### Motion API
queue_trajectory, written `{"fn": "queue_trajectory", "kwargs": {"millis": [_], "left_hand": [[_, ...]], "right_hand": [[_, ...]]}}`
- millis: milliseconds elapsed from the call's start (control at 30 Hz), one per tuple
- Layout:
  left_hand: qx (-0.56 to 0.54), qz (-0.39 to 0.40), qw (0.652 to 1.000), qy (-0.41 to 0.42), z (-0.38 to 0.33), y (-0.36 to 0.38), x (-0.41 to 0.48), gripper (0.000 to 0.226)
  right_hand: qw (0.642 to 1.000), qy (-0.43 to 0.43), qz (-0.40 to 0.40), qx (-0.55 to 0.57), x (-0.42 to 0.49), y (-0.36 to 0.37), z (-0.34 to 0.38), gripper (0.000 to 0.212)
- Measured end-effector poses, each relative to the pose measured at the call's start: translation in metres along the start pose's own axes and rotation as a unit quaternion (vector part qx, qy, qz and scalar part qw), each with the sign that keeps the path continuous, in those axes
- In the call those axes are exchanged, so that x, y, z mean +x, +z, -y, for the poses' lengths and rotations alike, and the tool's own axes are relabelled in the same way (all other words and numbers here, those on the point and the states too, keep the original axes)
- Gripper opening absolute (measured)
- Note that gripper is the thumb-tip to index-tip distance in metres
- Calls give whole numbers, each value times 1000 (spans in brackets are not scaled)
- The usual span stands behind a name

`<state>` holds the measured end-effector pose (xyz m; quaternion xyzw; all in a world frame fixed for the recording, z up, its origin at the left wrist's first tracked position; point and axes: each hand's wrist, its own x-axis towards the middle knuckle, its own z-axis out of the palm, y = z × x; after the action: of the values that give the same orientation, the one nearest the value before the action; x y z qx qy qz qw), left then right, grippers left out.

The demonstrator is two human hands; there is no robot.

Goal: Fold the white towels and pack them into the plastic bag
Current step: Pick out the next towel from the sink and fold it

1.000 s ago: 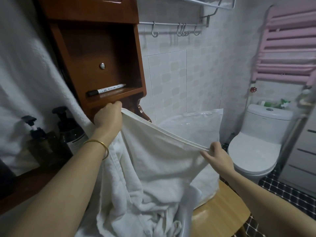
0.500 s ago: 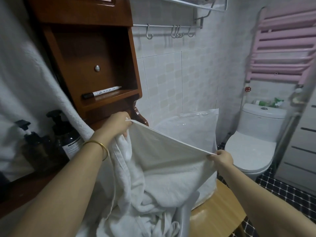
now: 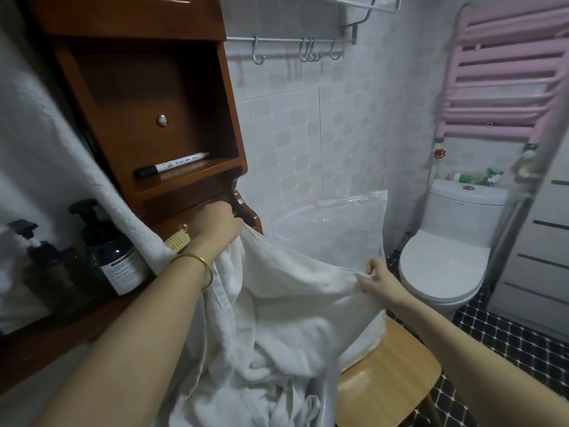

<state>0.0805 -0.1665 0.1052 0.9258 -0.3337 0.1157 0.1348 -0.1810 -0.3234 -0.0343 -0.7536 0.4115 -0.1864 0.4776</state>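
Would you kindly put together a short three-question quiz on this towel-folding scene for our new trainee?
1. True or false: both the left hand and the right hand hold the top edge of the white towel.
2. Where does the marker pen lie? A) on the wooden cabinet shelf; B) on the toilet lid; C) on the floor.
3. Which wrist wears the gold bangle?

Key: 1 true; 2 A; 3 the left.
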Motion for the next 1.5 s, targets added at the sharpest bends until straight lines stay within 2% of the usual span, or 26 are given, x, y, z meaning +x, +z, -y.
{"fn": "queue_trajectory", "kwargs": {"millis": [100,167,267,367,433,500,567,633,700,767,833,900,967,1033,1100,1367,1433,1500], "left_hand": [[-47,10,999,8,-12,15,4,14],[-105,45,993,10,-26,23,3,26],[-197,95,976,-7,-41,39,-6,48],[-256,120,959,-37,-40,52,-19,52],[-277,94,956,-31,-34,54,-32,44],[-275,34,961,-19,-26,53,-49,34],[-232,-41,972,8,-16,51,-63,31],[-218,-47,975,7,-4,50,-73,31],[-287,21,957,-36,4,48,-80,37],[-357,83,928,-71,11,47,-89,54],[-383,135,909,-91,17,46,-101,64],[-416,187,884,-106,24,46,-114,59],[-466,214,851,-113,32,48,-125,47],[-509,207,827,-113,36,47,-137,33],[-547,184,808,-116,37,45,-146,26],[-563,25,823,-67,34,34,-172,17],[-561,19,825,-55,33,33,-173,19],[-582,43,811,-50,33,31,-175,23]], "right_hand": [[979,-70,172,85,-28,1,18,23],[955,-112,259,88,-43,7,32,13],[949,-114,252,149,-50,18,51,30],[942,-92,233,223,-50,23,57,28],[948,-100,233,194,-49,28,58,23],[950,-114,247,154,-50,34,60,20],[935,-120,295,157,-52,41,65,33],[925,-140,327,133,-54,50,72,39],[941,-174,284,56,-57,61,78,37],[951,-226,204,-57,-58,71,82,28],[935,-291,112,-168,-57,76,83,13],[916,-353,56,-182,-57,78,82,11],[905,-401,56,-132,-58,81,80,17],[913,-393,77,-74,-66,86,80,20],[923,-375,81,-29,-70,93,80,12],[920,-389,44,15,-77,103,92,3],[927,-372,41,30,-79,108,95,5],[936,-347,31,51,-82,113,95,8]]}}
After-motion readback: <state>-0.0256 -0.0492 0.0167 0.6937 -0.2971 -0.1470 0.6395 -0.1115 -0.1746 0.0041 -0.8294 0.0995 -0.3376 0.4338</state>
